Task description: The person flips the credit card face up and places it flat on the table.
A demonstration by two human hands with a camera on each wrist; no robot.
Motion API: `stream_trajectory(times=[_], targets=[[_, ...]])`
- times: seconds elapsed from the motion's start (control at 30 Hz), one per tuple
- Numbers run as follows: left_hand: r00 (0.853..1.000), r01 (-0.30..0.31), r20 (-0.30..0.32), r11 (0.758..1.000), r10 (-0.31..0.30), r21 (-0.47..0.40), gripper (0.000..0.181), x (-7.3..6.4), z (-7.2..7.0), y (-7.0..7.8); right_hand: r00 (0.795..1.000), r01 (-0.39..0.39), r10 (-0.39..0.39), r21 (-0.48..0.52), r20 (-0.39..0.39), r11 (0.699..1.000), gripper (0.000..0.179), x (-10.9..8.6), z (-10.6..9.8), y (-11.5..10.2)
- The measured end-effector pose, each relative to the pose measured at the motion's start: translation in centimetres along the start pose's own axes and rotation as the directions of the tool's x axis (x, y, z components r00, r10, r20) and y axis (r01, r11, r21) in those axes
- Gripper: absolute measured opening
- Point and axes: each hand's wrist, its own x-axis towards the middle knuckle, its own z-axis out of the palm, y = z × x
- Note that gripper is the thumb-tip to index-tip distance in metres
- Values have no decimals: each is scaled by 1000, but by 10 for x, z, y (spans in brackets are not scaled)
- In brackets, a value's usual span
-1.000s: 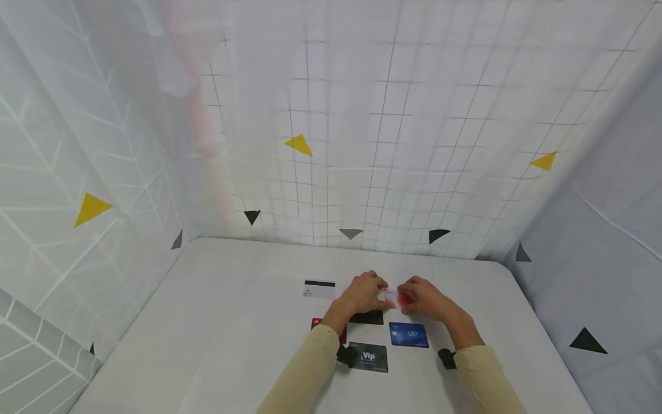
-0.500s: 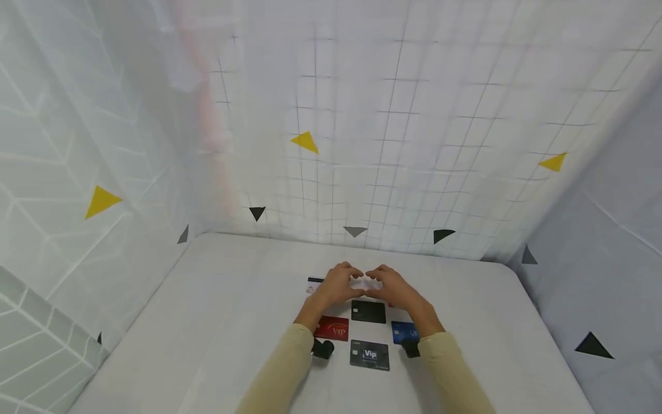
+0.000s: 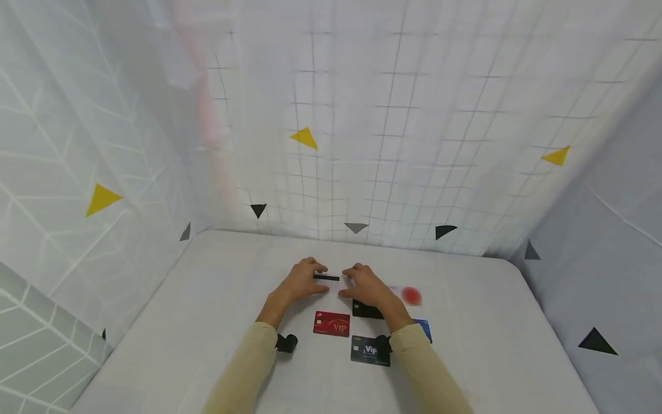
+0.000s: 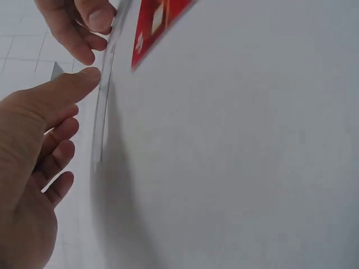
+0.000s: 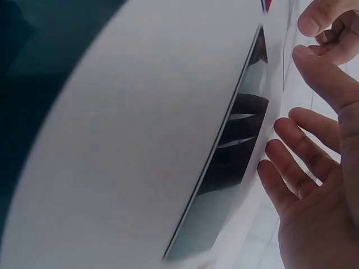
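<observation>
A white card with a black stripe (image 3: 327, 278) lies flat between the two hands in the head view. My left hand (image 3: 300, 280) is at its left end, fingers loosely curved, and covers part of it. In the left wrist view, the left thumb (image 4: 84, 84) is at the edge of a pale card (image 4: 100, 129); firm contact cannot be told. My right hand (image 3: 366, 286) hovers off the stripe card's right end, fingers relaxed and holding nothing. Beneath the right hand is a black card (image 3: 365, 309), partly hidden, which mirrors the fingers in the right wrist view.
A red VIP card (image 3: 331, 324) and a grey Vip card (image 3: 364, 349) lie nearer on the white table (image 3: 217, 322). A blue card (image 3: 425, 329) is mostly behind the right forearm. Farther right lies a card with a red circle (image 3: 411, 296). A white curtain (image 3: 383, 144) backs the table.
Both hands have moved left, from the red-circle card at the right, past the black card, to the striped card. The red-circle card stays behind at the right. The head view has shifted slightly.
</observation>
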Motion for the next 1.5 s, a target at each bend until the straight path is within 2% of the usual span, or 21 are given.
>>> stream_trajectory(times=[0.33, 0.6, 0.93, 1.1, 1.27, 1.5], targets=[[996, 78, 35, 997, -77, -23, 59, -10, -7, -22, 1000, -17, 17, -61, -1, 998, 69, 9, 9, -16], [993, 117, 44, 990, -114, -79, 58, -14, -8, -33, 999, -37, 37, -80, -13, 996, 61, 11, 13, -22], [992, 123, 45, 988, -119, -91, 57, -16, -7, -29, 998, -62, 62, -29, -18, 998, 50, 10, 13, -21], [992, 119, 40, 991, -117, -56, 61, -16, -6, -30, 998, -65, 64, -26, -20, 998, 51, 8, 15, -19], [995, 98, 15, 993, -98, -62, 60, -16, -8, -27, 998, -59, 58, -22, -24, 998, 52, 9, 17, -16], [996, 93, 11, 994, -92, -58, 63, -18, -10, -27, 998, -60, 59, -20, -25, 998, 54, 10, 19, -15]])
